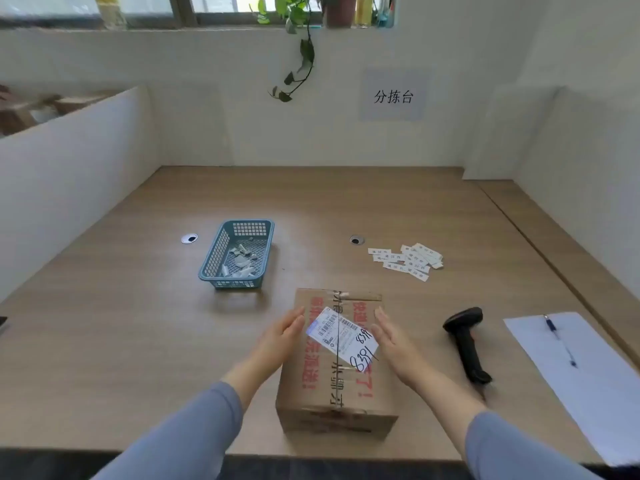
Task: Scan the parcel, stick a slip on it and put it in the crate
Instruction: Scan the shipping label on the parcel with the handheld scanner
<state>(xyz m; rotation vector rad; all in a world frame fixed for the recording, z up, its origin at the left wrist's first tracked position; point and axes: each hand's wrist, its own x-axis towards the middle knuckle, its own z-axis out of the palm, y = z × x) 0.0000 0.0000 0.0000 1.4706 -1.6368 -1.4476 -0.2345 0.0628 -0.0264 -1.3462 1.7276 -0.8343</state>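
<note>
A brown cardboard parcel (332, 382) with red print and a white shipping label (341, 336) stands on the wooden table near its front edge. My left hand (280, 336) is flat against the parcel's left side, fingers straight. On the other side, my right hand (393, 337) sits by the parcel's right side, fingers extended; whether it touches the box I cannot tell. A black handheld scanner (465, 342) lies on the table to the right of the parcel. Several white slips (408, 260) are scattered further back on the right.
A blue plastic basket (239, 254) holding paper scraps stands left of centre behind the parcel. A white sheet (588, 379) with a blue pen (559, 339) on it lies at the right. White partition walls close in the table on the left, back and right.
</note>
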